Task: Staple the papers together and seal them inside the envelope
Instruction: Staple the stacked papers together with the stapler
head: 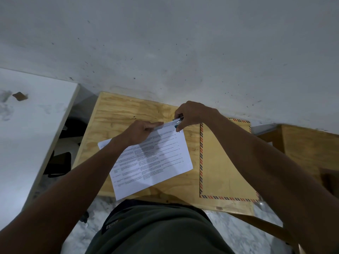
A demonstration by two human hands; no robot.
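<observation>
- The papers point(156, 162) are white with small black print. They lie tilted on my wooden table point(113, 114). I cannot count the sheets.
- One brown envelope point(223, 162) with a red and dark striped edge lies flat just right of the papers.
- My left hand point(141, 132) pinches the papers' far edge.
- My right hand point(192, 114) grips one small stapler point(177, 121) on the far corner.

Brightness: dim, cool, bluish light.
Shadows: soft shadows of the hands fall on the papers point(150, 158).
Glare: none; the wall point(165, 43) is evenly grey.
Focus: the printed text is too blurred to read.
Distortion: wide-angle stretching of the forearms at the edges.
</observation>
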